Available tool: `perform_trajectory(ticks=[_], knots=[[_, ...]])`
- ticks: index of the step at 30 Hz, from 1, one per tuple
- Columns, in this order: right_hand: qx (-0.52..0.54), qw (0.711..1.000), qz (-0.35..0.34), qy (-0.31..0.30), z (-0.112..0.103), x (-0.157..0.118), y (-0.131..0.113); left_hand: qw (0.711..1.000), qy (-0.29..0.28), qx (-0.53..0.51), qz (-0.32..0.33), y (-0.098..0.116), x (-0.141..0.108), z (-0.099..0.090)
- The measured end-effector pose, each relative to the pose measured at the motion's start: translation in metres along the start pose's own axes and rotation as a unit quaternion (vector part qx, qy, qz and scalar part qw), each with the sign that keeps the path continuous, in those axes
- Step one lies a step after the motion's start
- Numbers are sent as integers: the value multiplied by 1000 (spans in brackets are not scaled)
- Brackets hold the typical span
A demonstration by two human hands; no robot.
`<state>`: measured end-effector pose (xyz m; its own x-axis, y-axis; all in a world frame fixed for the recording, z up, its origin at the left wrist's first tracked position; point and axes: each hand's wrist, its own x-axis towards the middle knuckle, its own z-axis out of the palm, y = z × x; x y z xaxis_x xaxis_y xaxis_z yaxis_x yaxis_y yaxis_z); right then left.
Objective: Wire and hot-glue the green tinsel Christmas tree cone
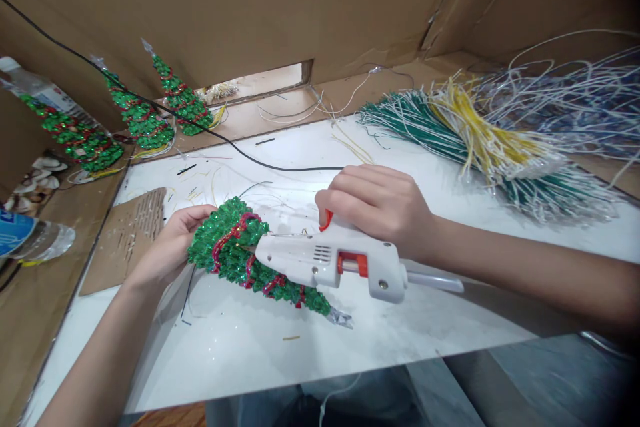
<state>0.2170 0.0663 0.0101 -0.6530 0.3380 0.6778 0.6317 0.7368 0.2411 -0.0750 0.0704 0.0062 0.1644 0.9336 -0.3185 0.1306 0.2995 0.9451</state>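
Observation:
My left hand (183, 240) grips the wide base of a small green tinsel Christmas tree (230, 260), its fingertips partly hidden behind it. The tree lies tilted over the white board, its silver tip pointing to the lower right. A red garland winds round it. In my right hand (383, 203) is a white hot glue gun (295, 257) with a red trigger, the fingers closed round its handle. A clear glue stick (435, 281) juts from its back end. The nozzle meets the side of the tree; whether it touches, I cannot tell.
Finished-looking trees (183, 100) stand at the back left by a plastic bottle (37, 90). Another bottle (37, 237) lies at the left edge near a cardboard scrap (125, 240). Bundled green and yellow wires (480, 133) lie at the right. A black cord (235, 147) crosses the white board (240, 360).

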Motion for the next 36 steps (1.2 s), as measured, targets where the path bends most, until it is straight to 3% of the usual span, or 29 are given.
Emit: perform_trajectory(ticks=[36], knots=[[-43,999,6,1,-16,7,0,1000,-6,-5,-3,-5,2,-3]])
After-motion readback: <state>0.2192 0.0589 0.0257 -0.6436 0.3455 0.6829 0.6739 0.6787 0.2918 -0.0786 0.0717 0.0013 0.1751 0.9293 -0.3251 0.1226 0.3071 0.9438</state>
